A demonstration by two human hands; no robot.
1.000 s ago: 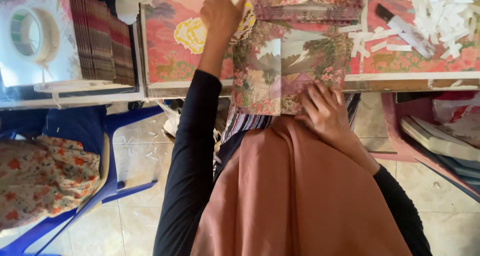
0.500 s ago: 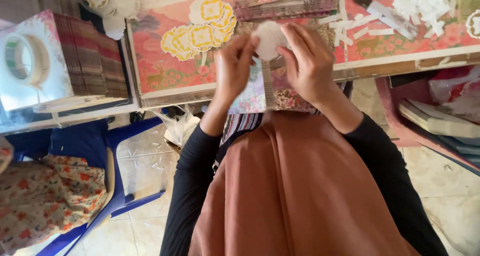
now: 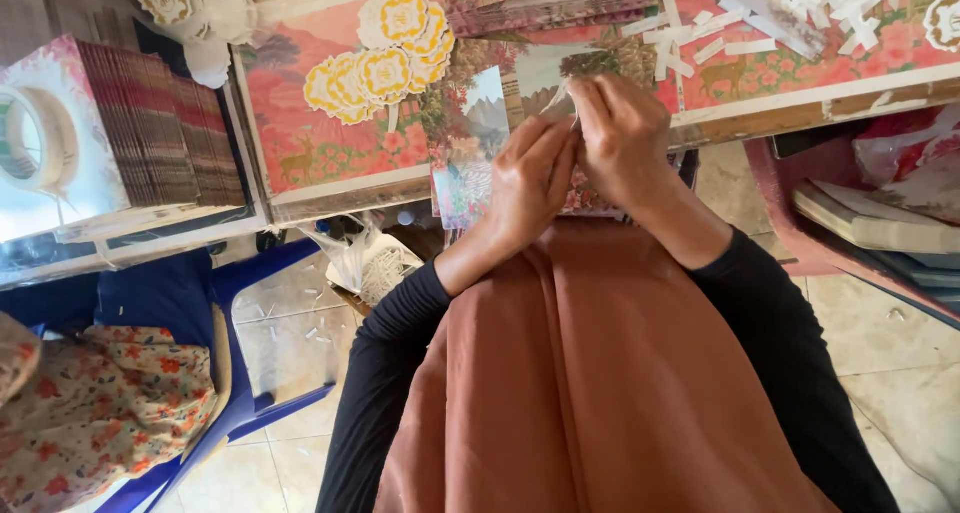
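My left hand [image 3: 530,178] and my right hand [image 3: 622,133] meet at the table's near edge, fingers pinched together on a small pale round sticker [image 3: 558,106] that is mostly hidden between them. Under the hands lies a floral printed card [image 3: 470,143], hanging partly over the table edge. A cluster of yellow and white scalloped stickers [image 3: 375,68] lies on the table to the left of my hands. A stack of the printed cards [image 3: 545,3] sits beyond them.
White paper strips [image 3: 800,3] litter the table's far right. A tape roll [image 3: 35,138] sits on a stack of dark booklets [image 3: 160,123] at left. A blue plastic chair [image 3: 235,373] with floral cloth [image 3: 90,413] stands at lower left, books [image 3: 870,218] at right.
My left hand came back from the sticker pile on the table. Both hands have drawn closer to my body and closed tighter on the small sticker.
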